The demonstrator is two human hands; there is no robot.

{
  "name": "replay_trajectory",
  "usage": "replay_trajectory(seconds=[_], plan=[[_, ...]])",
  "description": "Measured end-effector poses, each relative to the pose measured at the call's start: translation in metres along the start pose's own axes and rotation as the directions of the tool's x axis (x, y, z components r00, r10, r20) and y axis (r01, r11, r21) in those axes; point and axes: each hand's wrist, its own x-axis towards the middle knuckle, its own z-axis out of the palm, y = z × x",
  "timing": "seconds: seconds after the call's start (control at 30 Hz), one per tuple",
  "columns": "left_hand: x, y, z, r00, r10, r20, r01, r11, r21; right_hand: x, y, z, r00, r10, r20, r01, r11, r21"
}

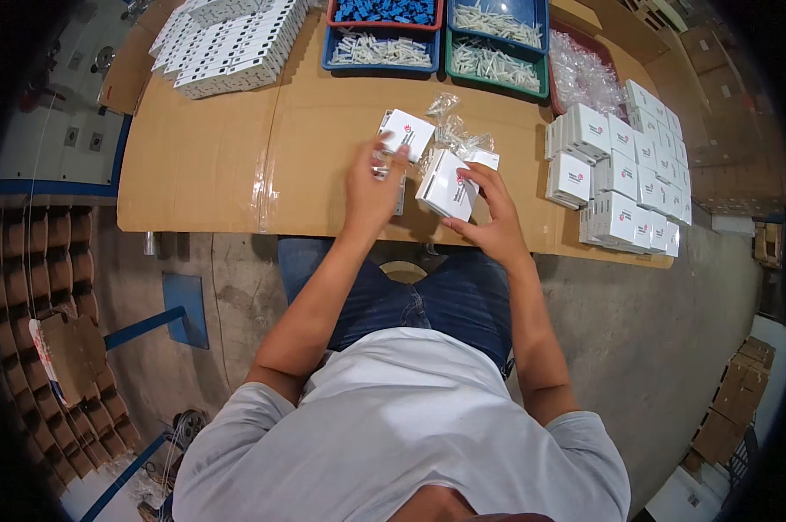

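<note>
Near the table's front edge, my right hand point(491, 213) grips a small white cardboard box point(446, 193), thumb at its lower edge and fingers over its top right corner. The box is tilted and has a red mark on its face. To its left, my left hand point(371, 191) is closed at the lower left of another white box point(409, 129), its thumb against that box's edge. Beneath the left hand, more white pieces show in part; I cannot make out what they are. Crumpled clear plastic bags point(454, 135) with small pieces inside lie just beyond the two boxes.
Stacked white boxes point(619, 170) stand on the right, and rows of white units point(228, 48) at the far left. Bins of blue pieces point(384, 10) and white plugs point(497, 65) line the back, beside a red bin of clear bags point(580, 70). Cardboard point(193, 157) covers the table.
</note>
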Motion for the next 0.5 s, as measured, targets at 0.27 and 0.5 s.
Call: replay_trajectory(seconds=[0.27,0.5], plan=[[-0.038,0.055,-0.005,0.59,-0.028,0.807,0.799,0.164,-0.578,-0.004,-0.032,-0.004,1.0,0.003,0.02,-0.004,0.999,0.041],[-0.037,0.057,-0.004,0.575,-0.063,0.816,0.815,0.129,-0.565,-0.008,-0.027,-0.003,0.994,0.059,-0.09,-0.02,0.923,0.384]])
